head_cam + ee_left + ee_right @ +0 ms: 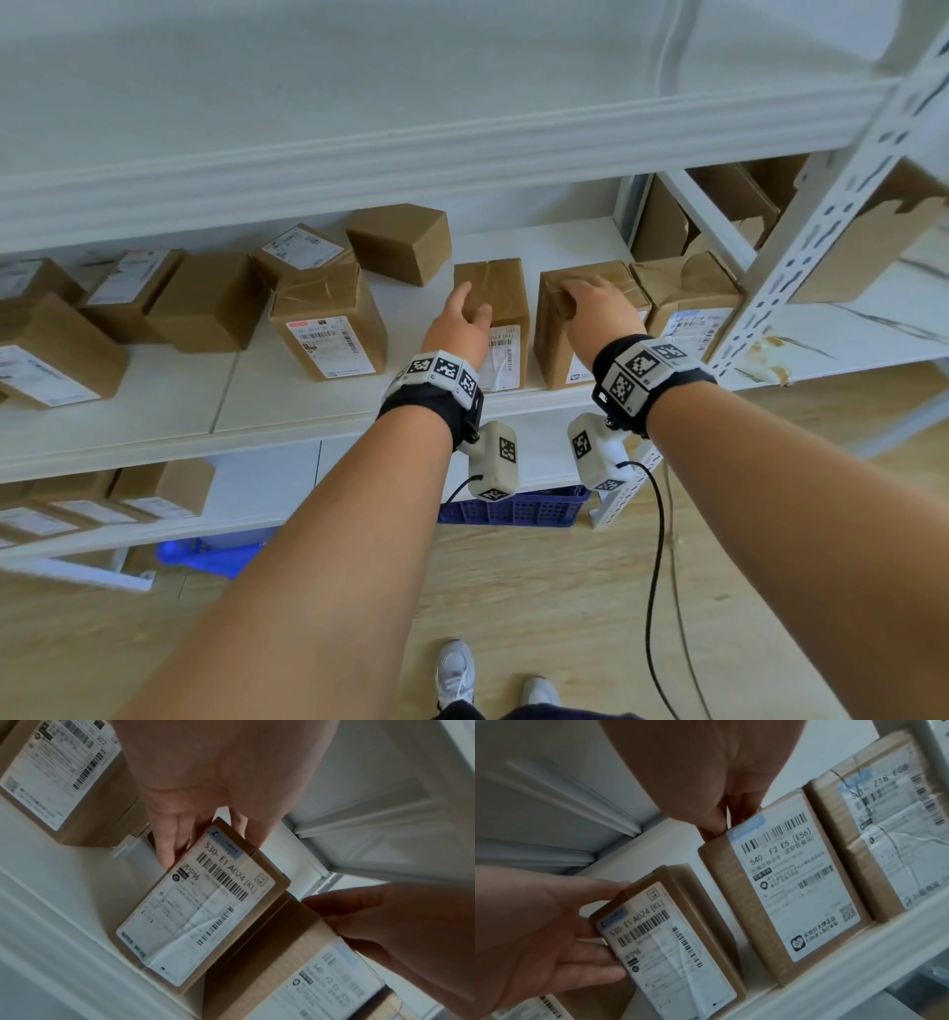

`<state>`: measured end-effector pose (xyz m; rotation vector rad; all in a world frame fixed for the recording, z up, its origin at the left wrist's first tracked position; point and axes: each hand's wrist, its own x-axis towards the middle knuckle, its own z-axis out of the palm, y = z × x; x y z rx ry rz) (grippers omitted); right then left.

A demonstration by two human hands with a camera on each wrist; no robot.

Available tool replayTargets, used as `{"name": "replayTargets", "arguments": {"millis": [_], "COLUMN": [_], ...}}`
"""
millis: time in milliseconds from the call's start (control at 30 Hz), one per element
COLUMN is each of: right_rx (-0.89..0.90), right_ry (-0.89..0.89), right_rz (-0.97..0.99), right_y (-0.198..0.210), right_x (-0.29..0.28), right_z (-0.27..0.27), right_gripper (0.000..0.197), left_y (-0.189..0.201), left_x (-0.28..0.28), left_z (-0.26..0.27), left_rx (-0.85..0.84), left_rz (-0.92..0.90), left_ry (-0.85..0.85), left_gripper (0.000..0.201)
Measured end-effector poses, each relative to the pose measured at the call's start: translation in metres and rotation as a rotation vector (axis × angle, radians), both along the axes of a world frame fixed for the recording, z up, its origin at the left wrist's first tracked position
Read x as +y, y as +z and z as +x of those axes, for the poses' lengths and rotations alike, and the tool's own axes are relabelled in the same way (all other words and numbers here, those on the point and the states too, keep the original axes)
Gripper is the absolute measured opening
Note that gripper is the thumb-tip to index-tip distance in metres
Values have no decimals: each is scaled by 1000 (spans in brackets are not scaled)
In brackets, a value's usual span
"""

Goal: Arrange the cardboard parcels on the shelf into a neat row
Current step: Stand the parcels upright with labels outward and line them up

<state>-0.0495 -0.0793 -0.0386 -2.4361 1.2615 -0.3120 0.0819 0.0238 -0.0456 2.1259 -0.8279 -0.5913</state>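
Note:
Brown cardboard parcels with white labels stand on the white shelf (pixel 287 411). My left hand (pixel 470 308) (pixel 203 833) grips the top of a narrow parcel (pixel 506 288) (pixel 205 902) (pixel 677 943), which is upright and slightly turned. A small gap to its right, my right hand (pixel 570 303) (pixel 718 829) curls over the top left corner of a wider parcel (pixel 557 354) (pixel 282 953) (pixel 795 892). This one stands against a third parcel (pixel 688 298) (pixel 898 831) beside the shelf post (pixel 801 257).
Several more parcels (pixel 328 324) lie askew on the left half of the shelf, one (pixel 400 241) near the back wall. An upper shelf board (pixel 411 149) hangs close overhead. Blue crates (pixel 513 509) sit on the floor under the lower shelf. More boxes (pixel 719 210) fill the neighbouring rack.

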Motion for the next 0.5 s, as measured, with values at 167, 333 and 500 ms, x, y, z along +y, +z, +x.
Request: {"name": "replayTargets", "arguments": {"millis": [167,333,500], "right_rx": [-21,-11,-13], "right_ry": [16,40,42], "right_rz": [-18,-32,-39], "right_y": [-4,-8,-9], "right_x": [-2,-8,-10], "right_z": [-3,-2,-2], "right_gripper": [60,62,61], "left_y": [-5,-6,-7], "left_x": [-8,-12,-16], "left_z": [-13,-13,-14], "left_rx": [25,22,6], "left_rz": [-18,1,16], "left_ry": [-26,-31,-69], "left_gripper": [51,55,56]}}
